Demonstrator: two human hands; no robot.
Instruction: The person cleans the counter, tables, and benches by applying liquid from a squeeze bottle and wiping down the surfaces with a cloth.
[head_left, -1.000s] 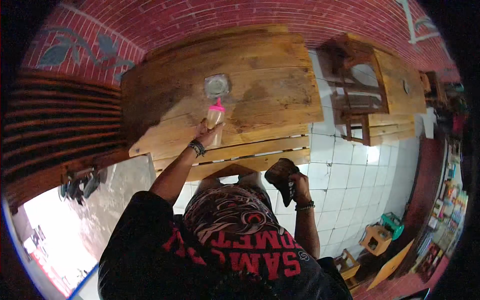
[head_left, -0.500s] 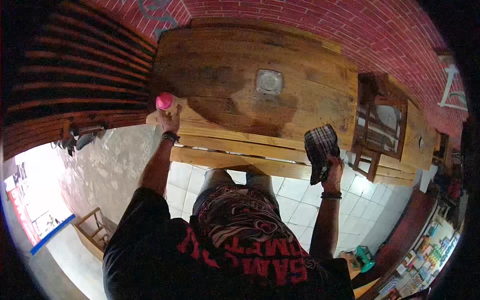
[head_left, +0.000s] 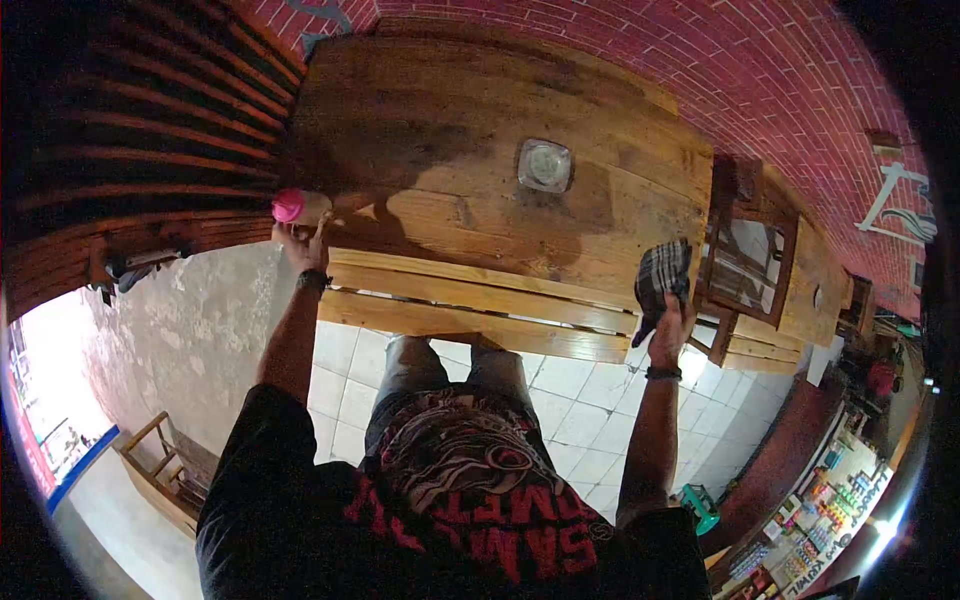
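At the left end of the wooden table, my left hand is closed around a container with a pink top and a pale, see-through body. What is inside it cannot be made out. My right hand grips a dark checked cloth, which hangs bunched at the table's right front corner. A square glass ashtray sits on the tabletop between my hands, farther back.
A slatted wooden bench runs along the table's near side, in front of my legs. To the right stands a wooden frame with a glass pane. Dark slatted wood borders the left; a red brick wall rises behind.
My left hand has shifted left with the pink-topped container. The right hand has moved right with the cloth, which is now more upright. The whole view has also shifted slightly.
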